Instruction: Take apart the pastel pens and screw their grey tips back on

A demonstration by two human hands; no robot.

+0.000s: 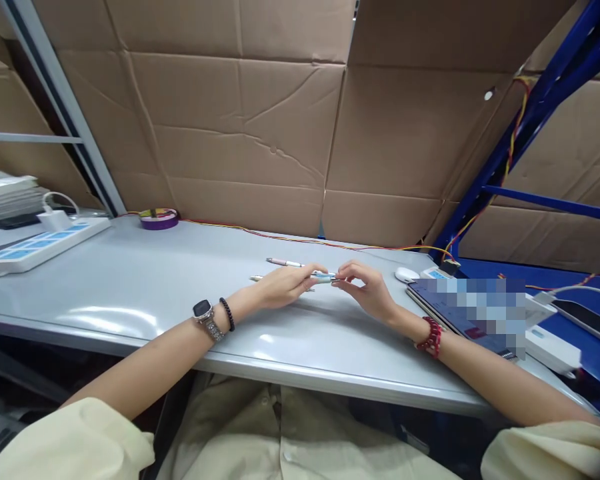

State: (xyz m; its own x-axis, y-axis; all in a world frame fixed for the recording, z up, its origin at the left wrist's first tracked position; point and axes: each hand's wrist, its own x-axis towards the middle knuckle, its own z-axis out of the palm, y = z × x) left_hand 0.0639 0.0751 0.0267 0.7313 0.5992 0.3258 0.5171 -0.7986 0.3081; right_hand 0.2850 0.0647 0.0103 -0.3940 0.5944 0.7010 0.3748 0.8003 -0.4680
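My left hand (283,287) is closed, with its fingertips on a light blue pen (324,277) held just over the grey table (205,253). Thumb and forefinger of my right hand (371,290) pinch the right end of that same pen; its very tip is hidden by the fingers. Behind my left hand lies a pale pink and white pen (281,262), running towards the blue one. From under the left hand sticks out the end of another pale pen (255,278), most of it covered. A watch and dark beads are on the left wrist, red beads on the right.
At the right are a tablet (460,313), a white mouse (407,275) and a white charger block (553,348). A purple tape roll (159,219) and a power strip (45,245) stand left. Thin red and yellow wires (280,237) run along the cardboard wall (230,133).
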